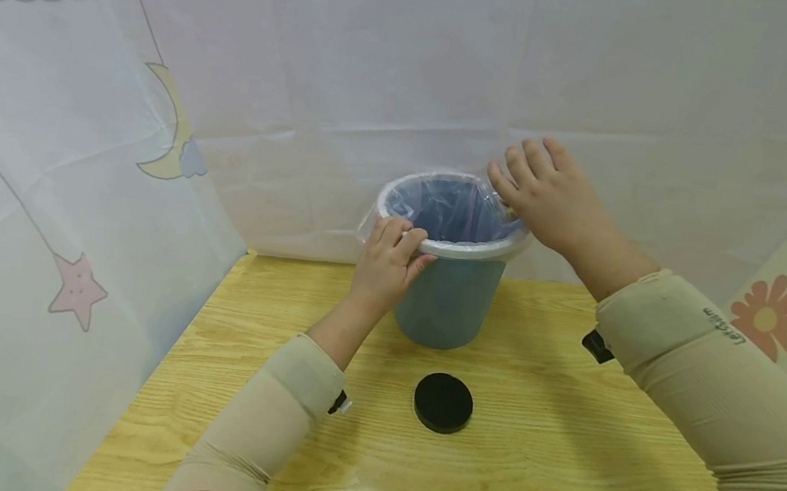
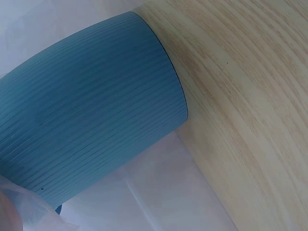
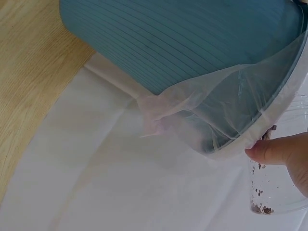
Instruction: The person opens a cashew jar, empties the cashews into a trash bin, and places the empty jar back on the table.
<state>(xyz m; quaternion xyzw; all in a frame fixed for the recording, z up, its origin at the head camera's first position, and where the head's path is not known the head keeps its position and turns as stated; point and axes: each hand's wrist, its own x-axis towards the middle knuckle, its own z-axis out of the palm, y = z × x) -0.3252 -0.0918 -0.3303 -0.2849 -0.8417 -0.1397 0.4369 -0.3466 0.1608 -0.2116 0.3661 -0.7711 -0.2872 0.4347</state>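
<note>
Bin [image 1: 449,299], blue and ribbed, stands on the wooden counter [image 1: 559,455] at its far edge, lined with a clear plastic bag [image 1: 451,204] folded over the pale rim. Left hand [image 1: 388,261] grips the near-left rim, fingers curled and clamped on bag and rim. Right hand [image 1: 550,198] rests on the far-right rim, fingers straight and slightly apart, thumb [image 3: 276,149] pressing the bag edge. Black round disc [image 1: 443,402] lies in front of the bin. Right sleeve [image 1: 698,365] carries small print (reads roughly "Let'Slim", not sure). Curtain [image 1: 49,161] shows star, moon, flower.
</note>
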